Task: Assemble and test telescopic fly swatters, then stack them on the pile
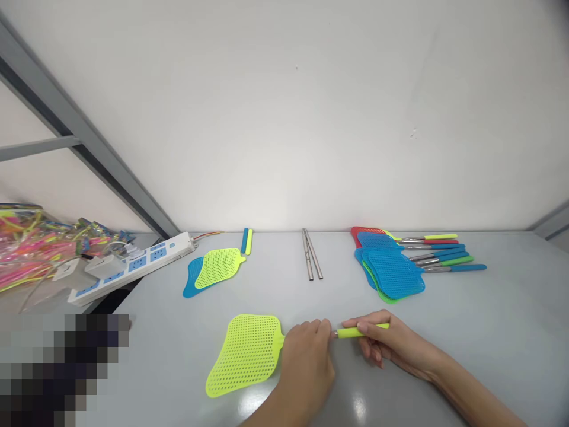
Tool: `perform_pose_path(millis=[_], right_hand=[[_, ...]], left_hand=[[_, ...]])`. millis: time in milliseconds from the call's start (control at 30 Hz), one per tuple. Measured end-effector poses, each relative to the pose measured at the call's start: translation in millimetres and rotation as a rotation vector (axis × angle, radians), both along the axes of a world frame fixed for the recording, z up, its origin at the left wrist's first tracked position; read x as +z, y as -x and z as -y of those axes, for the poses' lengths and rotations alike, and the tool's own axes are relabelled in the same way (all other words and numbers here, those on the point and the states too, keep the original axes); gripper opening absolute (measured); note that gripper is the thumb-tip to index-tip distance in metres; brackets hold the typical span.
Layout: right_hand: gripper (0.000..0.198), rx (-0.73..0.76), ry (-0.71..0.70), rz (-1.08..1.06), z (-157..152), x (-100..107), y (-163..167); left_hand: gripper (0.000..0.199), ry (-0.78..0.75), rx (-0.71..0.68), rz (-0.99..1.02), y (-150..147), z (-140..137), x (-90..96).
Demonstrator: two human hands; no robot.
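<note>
A yellow-green fly swatter [246, 353] lies across the front of the table, its perforated head to the left. My left hand [310, 359] is closed around its shaft just beside the head, hiding most of the metal rod. The fingers of my right hand [391, 344] pinch the yellow grip [351, 333] at the other end, where a bit of metal shows between the two hands. Behind them lie two metal rods [313, 255]. To their left are a yellow swatter head [219, 267] over a blue one [191, 279], and two loose grips [247, 241], blue and yellow.
Several swatters with handles [395, 273], in blue, green, red and yellow, are piled at the back right. A white power strip [142, 261] with plugs runs along the left edge. Plastic-wrapped colourful items [40, 249] sit beyond it. A wall [311, 130] rises behind the table.
</note>
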State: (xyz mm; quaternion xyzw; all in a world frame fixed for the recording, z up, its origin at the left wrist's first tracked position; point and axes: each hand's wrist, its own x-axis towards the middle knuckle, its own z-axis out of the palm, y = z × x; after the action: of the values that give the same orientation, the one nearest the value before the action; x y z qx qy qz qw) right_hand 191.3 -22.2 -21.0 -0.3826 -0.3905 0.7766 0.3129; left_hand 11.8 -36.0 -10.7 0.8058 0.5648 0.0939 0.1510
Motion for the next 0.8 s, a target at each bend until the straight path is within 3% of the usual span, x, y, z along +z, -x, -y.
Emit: perform_pose_path(millis=[567,800], right_hand=[[0.036,0.014,0.007,-0.046,7.0,-2.8,7.3],[0.032,0.016,0.032,-0.073,6.6,-0.4,5.2]], left_hand=[[0.020,0.052,0.047,0.041,-4.3,9.8,-4.3],[0.019,0.001,-0.018,0.045,-3.5,8.2,-6.6]])
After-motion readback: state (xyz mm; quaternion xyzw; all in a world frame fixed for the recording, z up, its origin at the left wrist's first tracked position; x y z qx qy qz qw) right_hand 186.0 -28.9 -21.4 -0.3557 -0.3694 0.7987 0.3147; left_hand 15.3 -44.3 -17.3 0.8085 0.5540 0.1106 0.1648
